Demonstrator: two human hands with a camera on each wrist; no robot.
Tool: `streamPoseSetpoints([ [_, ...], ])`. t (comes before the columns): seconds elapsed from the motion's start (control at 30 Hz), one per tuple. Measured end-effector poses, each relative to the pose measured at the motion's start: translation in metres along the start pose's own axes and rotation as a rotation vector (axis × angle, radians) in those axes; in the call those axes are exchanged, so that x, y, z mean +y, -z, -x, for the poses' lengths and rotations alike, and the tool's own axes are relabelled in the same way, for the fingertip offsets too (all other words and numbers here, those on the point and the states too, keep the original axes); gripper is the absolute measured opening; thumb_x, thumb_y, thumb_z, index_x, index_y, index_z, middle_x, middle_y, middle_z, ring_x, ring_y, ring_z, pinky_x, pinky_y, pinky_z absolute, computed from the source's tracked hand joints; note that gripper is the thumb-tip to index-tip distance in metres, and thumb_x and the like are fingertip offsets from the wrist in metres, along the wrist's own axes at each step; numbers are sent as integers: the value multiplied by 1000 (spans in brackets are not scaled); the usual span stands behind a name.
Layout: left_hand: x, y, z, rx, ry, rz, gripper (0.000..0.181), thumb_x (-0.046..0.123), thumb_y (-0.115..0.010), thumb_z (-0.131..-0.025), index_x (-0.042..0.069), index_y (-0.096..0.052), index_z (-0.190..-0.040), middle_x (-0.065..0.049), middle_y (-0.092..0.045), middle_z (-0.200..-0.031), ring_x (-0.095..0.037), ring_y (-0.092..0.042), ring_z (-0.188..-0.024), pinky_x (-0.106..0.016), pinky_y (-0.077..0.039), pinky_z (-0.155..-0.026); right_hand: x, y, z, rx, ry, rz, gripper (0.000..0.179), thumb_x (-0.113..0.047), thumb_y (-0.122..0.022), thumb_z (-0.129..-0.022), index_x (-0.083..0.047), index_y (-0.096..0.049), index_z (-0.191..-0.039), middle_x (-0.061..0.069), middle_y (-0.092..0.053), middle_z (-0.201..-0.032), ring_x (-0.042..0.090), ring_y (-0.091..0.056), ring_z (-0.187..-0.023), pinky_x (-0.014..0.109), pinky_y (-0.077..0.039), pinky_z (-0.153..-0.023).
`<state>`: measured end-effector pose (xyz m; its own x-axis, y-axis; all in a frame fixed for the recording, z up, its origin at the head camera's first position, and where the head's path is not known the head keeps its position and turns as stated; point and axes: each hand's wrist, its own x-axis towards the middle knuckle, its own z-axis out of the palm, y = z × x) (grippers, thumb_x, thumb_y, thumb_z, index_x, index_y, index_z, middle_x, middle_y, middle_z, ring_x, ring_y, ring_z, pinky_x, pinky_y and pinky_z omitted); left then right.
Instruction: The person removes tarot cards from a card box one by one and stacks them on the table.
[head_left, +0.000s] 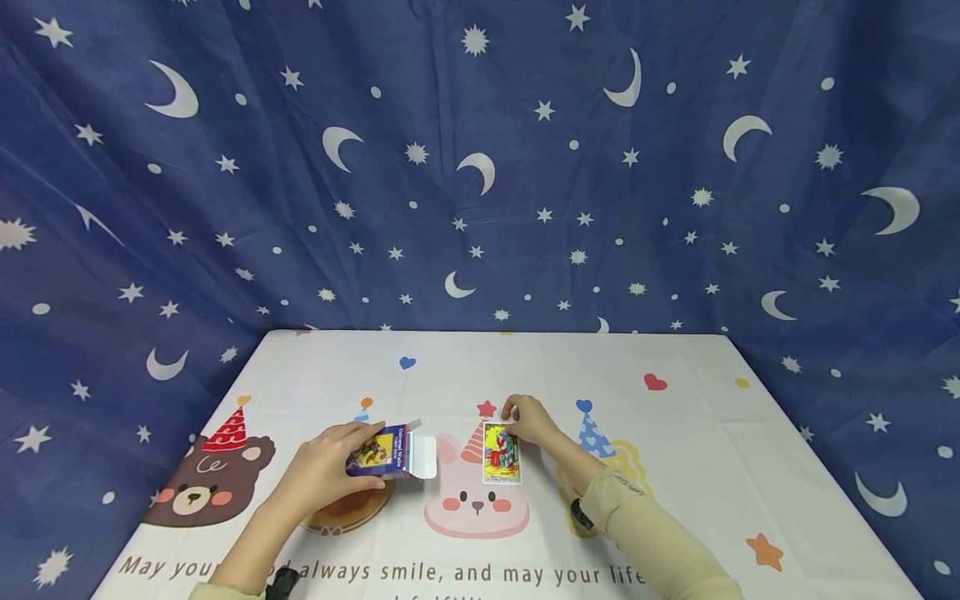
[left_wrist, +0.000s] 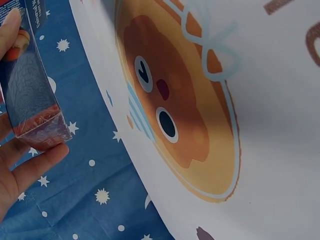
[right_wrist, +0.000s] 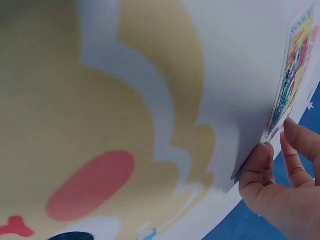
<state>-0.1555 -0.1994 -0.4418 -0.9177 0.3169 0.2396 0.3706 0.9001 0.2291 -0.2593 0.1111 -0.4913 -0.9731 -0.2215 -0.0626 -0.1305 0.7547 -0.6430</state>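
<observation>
My left hand (head_left: 327, 465) grips a blue-purple tarot card box (head_left: 384, 451) from its left side, thumb along the near edge and fingers over the far edge. The box's white end flap (head_left: 424, 457) stands open toward the right. In the left wrist view, fingers support the lower end of the box (left_wrist: 31, 85) in its clear wrap. To the right, my right hand (head_left: 532, 420) pinches a colourful tarot card (head_left: 500, 454) by its far right corner. Thumb and fingertips meet at the end of the card (right_wrist: 294, 70) in the right wrist view. Whatever is inside the box is hidden.
A white tablecloth (head_left: 600, 367) printed with cartoon animals, hearts and lettering covers the table. Behind and beside it hangs a blue curtain (head_left: 480, 225) with moons and stars. Black straps or devices sit at both wrists.
</observation>
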Motion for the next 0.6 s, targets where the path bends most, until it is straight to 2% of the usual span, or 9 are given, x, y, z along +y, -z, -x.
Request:
streamPoseSetpoints([
  [0.23, 2, 3, -4, -11, -1, -9, 78, 47, -83, -63, 16, -58, -129, -13, -62, -124, -33, -58, -113, -55, -51, -87, 4, 5, 4, 3, -16, -82, 15, -1, -68, -81, -5, -63, -95, 2, -48, -70, 13, -43, -62, 20, -36, -54],
  [0.43, 5, 8, -7, -16, -14, -4, 77, 48, -83, -63, 16, -58, -129, -13, -61, -125, -33, -58, -114, -56, -50, -87, 5, 12, 14, 29, 1, -105, 13, 0, -65, -82, -2, -63, -95, 3, -50, -71, 12, -44, -61, 19, -37, -52],
  [0.6, 8, 10, -10, -27, -24, -5, 78, 48, -82, -64, 16, -57, -130, -12, -61, -126, -33, -57, -115, -56, -50, -88, 4, 18, 21, 62, -9, -197, 10, -1, -64, -82, 0, -64, -92, 5, -53, -72, 12, -46, -61, 20, -38, -53],
])
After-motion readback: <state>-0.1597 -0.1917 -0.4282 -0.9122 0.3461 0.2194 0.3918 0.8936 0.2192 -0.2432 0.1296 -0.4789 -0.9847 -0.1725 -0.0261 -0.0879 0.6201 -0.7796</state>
